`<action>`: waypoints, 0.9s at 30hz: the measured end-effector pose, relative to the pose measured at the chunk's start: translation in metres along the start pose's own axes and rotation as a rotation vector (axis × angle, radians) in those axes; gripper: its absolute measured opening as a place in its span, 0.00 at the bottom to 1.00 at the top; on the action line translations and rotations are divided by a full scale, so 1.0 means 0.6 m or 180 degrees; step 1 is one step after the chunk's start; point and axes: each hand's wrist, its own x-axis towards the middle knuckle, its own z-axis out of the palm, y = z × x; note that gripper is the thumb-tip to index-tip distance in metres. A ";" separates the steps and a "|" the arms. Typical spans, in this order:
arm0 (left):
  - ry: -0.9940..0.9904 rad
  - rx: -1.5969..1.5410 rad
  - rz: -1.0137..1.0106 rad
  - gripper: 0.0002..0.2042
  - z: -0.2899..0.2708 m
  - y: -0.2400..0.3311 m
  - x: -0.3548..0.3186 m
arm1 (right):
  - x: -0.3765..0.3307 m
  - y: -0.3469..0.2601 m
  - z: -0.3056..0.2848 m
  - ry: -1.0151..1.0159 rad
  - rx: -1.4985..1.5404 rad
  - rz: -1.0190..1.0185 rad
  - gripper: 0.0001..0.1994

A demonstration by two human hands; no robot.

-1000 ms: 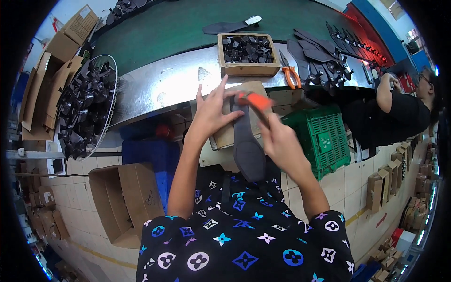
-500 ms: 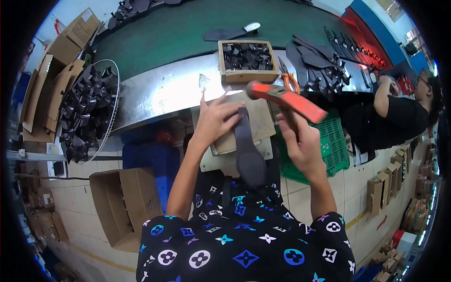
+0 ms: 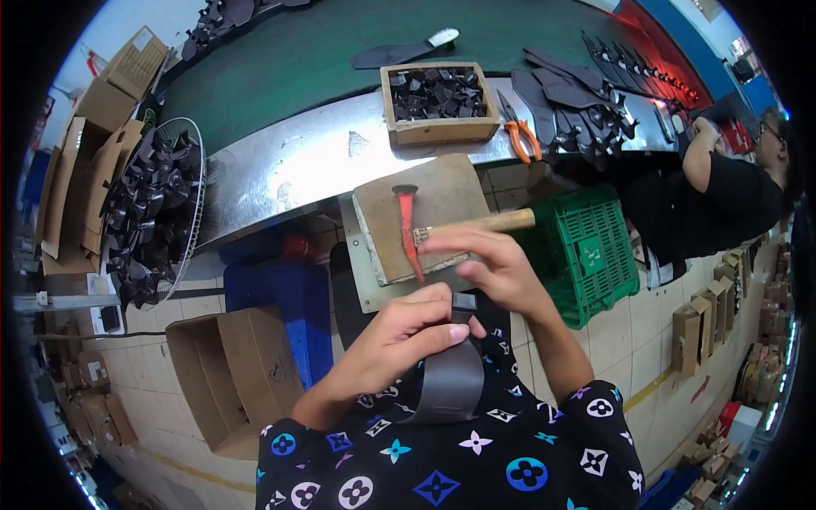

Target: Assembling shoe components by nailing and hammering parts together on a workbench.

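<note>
My left hand [image 3: 399, 333] is over my lap, fingers closed on a dark grey curved sole piece [image 3: 450, 384] that hangs down over my patterned shirt. My right hand [image 3: 497, 268] is just above it, fingers stretched out flat toward a hammer [image 3: 408, 223]. The hammer, with a red head and wooden handle, lies on a wooden block [image 3: 442, 191]; my fingertips reach where the head meets the handle. The top end of the grey piece is tucked under my right hand.
A wooden box [image 3: 399, 115] of black pieces and orange-handled pliers [image 3: 520, 134] sit on the metal bench. Black soles [image 3: 578, 93] lie on the green belt [image 3: 297, 59]. A wire basket [image 3: 197, 170] is left, cardboard box [image 3: 229, 374] lower left, green crate [image 3: 591, 251] right. Another person [image 3: 722, 191] works far right.
My right hand held the hammer raised; the hammer now lies on the block. Both hands have come down toward my lap with the grey piece.
</note>
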 end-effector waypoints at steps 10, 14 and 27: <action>-0.0415 -0.1290 -0.0891 0.16 0.023 0.002 0.025 | -0.033 -0.039 0.038 0.0053 0.2803 0.0328 0.26; -0.0423 -0.1407 -0.0935 0.15 0.018 -0.007 0.027 | -0.024 -0.048 0.046 0.0445 0.2586 0.0506 0.29; 0.3466 0.2112 0.0940 0.14 -0.218 0.064 0.039 | -0.008 -0.024 -0.004 0.1409 0.0474 0.0748 0.24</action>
